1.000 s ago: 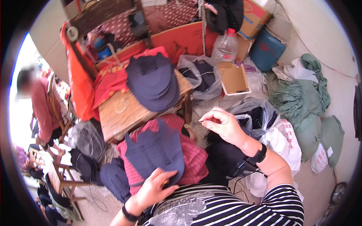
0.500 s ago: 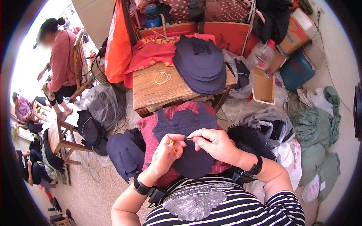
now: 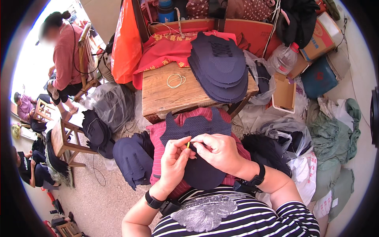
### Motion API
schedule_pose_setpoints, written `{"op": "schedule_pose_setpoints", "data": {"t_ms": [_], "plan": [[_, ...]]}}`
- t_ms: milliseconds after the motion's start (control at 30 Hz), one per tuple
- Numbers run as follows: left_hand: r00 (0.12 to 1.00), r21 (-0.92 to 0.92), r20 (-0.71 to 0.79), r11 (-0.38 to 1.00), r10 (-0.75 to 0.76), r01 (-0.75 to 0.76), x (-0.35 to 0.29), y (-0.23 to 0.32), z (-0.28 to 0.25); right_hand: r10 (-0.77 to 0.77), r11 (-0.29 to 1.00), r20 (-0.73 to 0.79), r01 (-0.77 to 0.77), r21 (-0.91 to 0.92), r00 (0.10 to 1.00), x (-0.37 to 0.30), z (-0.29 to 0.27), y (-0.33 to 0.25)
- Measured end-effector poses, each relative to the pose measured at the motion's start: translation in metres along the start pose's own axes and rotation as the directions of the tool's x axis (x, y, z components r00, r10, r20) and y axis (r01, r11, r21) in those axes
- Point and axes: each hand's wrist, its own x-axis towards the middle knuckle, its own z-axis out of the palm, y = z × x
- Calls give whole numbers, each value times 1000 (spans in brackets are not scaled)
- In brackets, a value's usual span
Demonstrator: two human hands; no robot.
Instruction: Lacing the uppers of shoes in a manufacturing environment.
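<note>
A dark navy knitted piece (image 3: 203, 173), shaped like a shoe upper, lies over a red striped cushion (image 3: 156, 136) on my lap. Above its middle, my left hand (image 3: 174, 157) pinches a small thin yellow tool (image 3: 188, 145) upright between thumb and forefinger. My right hand (image 3: 216, 152) is closed beside it, thumb and forefinger pressed together at the tool; a dark strand seems to be in them, too small to be sure. Both hands nearly touch and hide the part of the piece beneath them.
Ahead, a wooden bench (image 3: 162, 93) bears a stack of navy pieces (image 3: 221, 67), a pale cord loop (image 3: 176, 81) and a red cloth (image 3: 166, 51). More navy pieces (image 3: 132, 158) lie to my left. A plastic bag (image 3: 284, 130) is at right. Another person (image 3: 69, 55) sits far left.
The yellow tool has moved from against my left palm to upright between the fingertips. My right hand has come closer to the left, its fingers more curled. The view has shifted slightly.
</note>
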Motion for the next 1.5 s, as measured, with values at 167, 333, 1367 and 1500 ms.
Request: {"op": "schedule_pose_setpoints", "data": {"t_ms": [167,333,1367,1500], "plan": [[999,-106,8,993,-48,48,0,2,2,-61,994,-7,60,-91,998,-3,6,8],[998,-174,-6,983,-62,60,-1,0,2,-121,990,-19,119,-78,993,-2,9,9],[979,-59,63,978,-194,198,-15,13,-7,20,934,491,-191,300,871,-10,-6,8],[960,81,100,964,-262,255,-16,18,-17,5,970,457,-115,214,889,-12,-11,4]]}}
